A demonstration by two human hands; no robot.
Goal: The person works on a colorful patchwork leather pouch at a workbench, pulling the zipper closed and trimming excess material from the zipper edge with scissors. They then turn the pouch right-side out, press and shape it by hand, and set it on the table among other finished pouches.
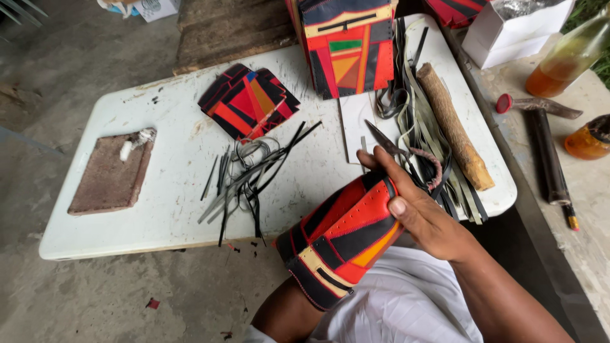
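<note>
Grip first: the right hand is closed around the upper end of a patchwork leather pouch in red, black, orange and cream, thumb pressed flat on its red panel and fingers curled over the top edge. The same hand also pinches a slim dark blade tool whose point juts up and away over the bench. The left hand is out of sight; only the forearm shows, running up into the pouch's lower end, so I cannot tell how that grip stands. The pouch is held in the air over the person's lap, just off the near edge of the white bench.

Round about: loose black and grey leather strips lie scattered in the middle of the bench, near the pouch. Beyond them sits a folded patchwork piece, and a larger patchwork panel stands at the far edge. A bundle of long strips lies right of it, with a rough wooden stick resting across them, close by the right hand. A brown square pad sits well apart at the left end. On the concrete ledge to the right lie a dark tool with a red cap and two amber bottles.
</note>
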